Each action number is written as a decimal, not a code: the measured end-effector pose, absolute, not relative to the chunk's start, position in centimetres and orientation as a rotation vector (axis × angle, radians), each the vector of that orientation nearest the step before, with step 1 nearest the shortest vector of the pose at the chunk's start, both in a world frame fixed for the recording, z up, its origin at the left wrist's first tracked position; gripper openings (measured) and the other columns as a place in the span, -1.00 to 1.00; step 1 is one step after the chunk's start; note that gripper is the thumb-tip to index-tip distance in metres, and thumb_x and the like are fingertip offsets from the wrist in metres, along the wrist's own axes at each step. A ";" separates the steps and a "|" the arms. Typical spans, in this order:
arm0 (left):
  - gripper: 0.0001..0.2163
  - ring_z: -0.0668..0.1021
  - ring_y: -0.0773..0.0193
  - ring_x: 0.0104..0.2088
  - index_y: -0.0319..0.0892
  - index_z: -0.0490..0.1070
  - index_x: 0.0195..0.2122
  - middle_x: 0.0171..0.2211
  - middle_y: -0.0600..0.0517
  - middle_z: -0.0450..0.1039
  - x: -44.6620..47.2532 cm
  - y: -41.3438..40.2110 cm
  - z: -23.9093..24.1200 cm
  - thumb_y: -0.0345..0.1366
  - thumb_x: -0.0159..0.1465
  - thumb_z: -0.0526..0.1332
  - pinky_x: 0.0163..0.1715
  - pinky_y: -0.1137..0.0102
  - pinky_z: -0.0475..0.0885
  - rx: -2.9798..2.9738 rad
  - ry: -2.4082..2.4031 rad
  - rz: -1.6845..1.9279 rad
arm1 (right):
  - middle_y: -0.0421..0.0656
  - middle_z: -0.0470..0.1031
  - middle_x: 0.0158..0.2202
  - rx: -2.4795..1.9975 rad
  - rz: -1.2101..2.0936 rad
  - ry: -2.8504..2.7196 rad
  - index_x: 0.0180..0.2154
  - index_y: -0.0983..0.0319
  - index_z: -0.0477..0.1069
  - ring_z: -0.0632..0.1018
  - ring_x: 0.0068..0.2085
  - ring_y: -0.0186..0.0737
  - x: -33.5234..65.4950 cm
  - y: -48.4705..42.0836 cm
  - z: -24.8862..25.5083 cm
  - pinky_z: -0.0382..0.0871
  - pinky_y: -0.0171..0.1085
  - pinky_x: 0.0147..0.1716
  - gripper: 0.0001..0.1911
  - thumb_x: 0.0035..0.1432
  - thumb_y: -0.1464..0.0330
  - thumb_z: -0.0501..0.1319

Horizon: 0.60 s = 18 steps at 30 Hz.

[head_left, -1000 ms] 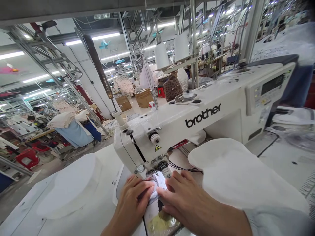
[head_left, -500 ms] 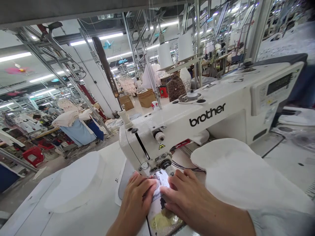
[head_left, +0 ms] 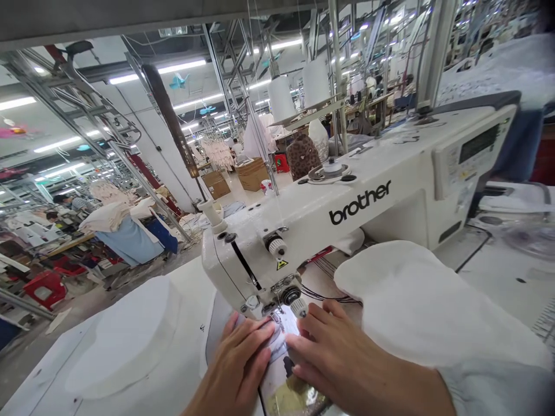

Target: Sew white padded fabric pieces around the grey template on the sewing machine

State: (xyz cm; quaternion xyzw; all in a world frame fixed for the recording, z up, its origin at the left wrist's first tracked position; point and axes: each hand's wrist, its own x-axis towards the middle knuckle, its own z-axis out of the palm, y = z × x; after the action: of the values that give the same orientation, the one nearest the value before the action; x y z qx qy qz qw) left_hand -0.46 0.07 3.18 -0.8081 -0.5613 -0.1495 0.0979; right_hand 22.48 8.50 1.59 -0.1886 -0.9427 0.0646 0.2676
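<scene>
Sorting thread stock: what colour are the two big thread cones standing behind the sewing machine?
White, both thread cones, seen best in the head view.

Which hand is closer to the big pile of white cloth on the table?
The right hand. It lies flat just left of the white cloth pile, almost against its edge. The left hand is farther off, on the other side of the needle area.

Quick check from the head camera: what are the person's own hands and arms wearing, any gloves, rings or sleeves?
Both hands are bare: no gloves, rings or watch show on the left hand or the right hand. The left forearm is uncovered as far as the frame shows. The right arm wears a pale grey-white sleeve that ends above the wrist.
</scene>
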 end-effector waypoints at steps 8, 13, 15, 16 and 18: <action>-0.66 0.51 0.23 0.12 0.01 0.29 0.16 0.13 0.07 0.47 1.0 -0.8 0.9 -0.30 0.37 0.06 0.15 0.21 0.39 -2.204 -1.618 -0.344 | -0.23 0.39 -0.28 -0.498 0.205 -2.563 -0.26 0.17 0.35 0.36 -0.24 -0.14 22.4 8.4 1.7 0.12 -0.16 -0.21 -0.81 0.19 0.31 0.35; -0.68 0.51 0.17 0.12 0.02 0.31 0.14 0.13 0.06 0.47 2.0 -1.2 -0.4 -0.30 0.38 0.02 0.03 0.19 0.41 -2.093 -1.663 -0.320 | -0.21 0.38 -0.29 -0.497 0.170 -2.540 -0.31 0.18 0.33 0.35 -0.24 -0.13 22.2 8.5 1.8 0.11 -0.15 -0.23 -0.80 0.21 0.29 0.33; -0.69 0.51 0.16 0.11 0.00 0.31 0.12 0.12 0.04 0.49 2.4 -1.1 -0.9 -0.30 0.39 -0.01 0.04 0.18 0.36 -2.037 -1.693 -0.358 | -0.21 0.38 -0.30 -0.507 0.152 -2.546 -0.31 0.18 0.34 0.35 -0.25 -0.12 22.2 8.5 1.9 0.12 -0.16 -0.23 -0.81 0.21 0.29 0.34; -0.69 0.50 0.15 0.12 0.00 0.31 0.11 0.11 0.03 0.49 2.6 -1.1 -1.2 -0.31 0.40 -0.04 0.06 0.14 0.33 -1.985 -1.733 -0.394 | -0.21 0.38 -0.30 -0.517 0.149 -2.550 -0.31 0.18 0.34 0.35 -0.25 -0.12 22.3 8.5 2.0 0.12 -0.16 -0.24 -0.81 0.21 0.29 0.34; -0.69 0.48 0.11 0.14 0.00 0.32 0.10 0.12 0.02 0.48 3.3 -1.1 -1.8 -0.30 0.40 -0.07 0.09 0.06 0.27 -1.910 -1.803 -0.450 | -0.20 0.38 -0.30 -0.525 0.150 -2.557 -0.29 0.18 0.35 0.35 -0.24 -0.12 22.4 8.4 2.1 0.13 -0.16 -0.24 -0.83 0.20 0.32 0.33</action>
State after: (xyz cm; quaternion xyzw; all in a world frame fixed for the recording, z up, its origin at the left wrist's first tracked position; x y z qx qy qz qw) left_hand 3.25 -1.12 -1.80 -0.6965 -0.6574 -0.1641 0.2362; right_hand 22.36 8.44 2.06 -0.1940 -0.9442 0.0554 0.2605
